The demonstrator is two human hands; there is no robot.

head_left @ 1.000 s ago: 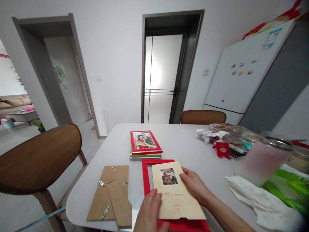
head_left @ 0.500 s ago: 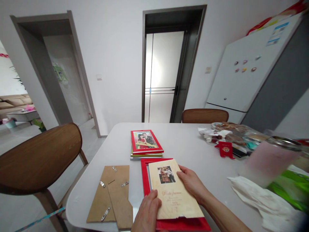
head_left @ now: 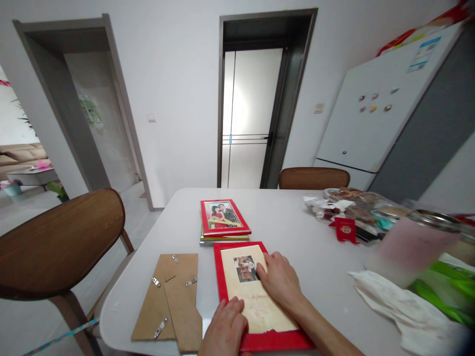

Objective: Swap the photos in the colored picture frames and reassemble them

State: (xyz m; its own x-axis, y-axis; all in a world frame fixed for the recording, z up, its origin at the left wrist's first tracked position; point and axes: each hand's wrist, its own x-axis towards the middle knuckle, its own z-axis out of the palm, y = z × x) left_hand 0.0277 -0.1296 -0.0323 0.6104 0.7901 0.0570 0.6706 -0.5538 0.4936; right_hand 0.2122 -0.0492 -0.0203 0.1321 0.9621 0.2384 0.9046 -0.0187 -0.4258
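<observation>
A red picture frame (head_left: 219,267) lies on the table in front of me. Inside its border sits a cream paper insert (head_left: 256,316), with a small printed photo near the top and faint lettering below. My left hand (head_left: 225,327) grips the frame's lower left side, its fingers bent over the edge onto the insert. On the insert's right side rests my right hand (head_left: 282,282), thumb pressed beside the printed photo and fingers curled at the right border. A brown backing board (head_left: 150,306) with metal clips and a stand leg lies to the left.
Behind the frame is a stack of framed pictures (head_left: 225,217), a red one on top. A pink jar (head_left: 426,242), crumpled white tissue (head_left: 401,306), a green bag (head_left: 441,287), a red card (head_left: 346,230) and food packs crowd the right side. A wooden chair (head_left: 70,237) stands left.
The paper insert has shifted left and down, from lying askew over the frame to sitting within its border. My right hand moved left with it; my left hand stays at the frame's lower left.
</observation>
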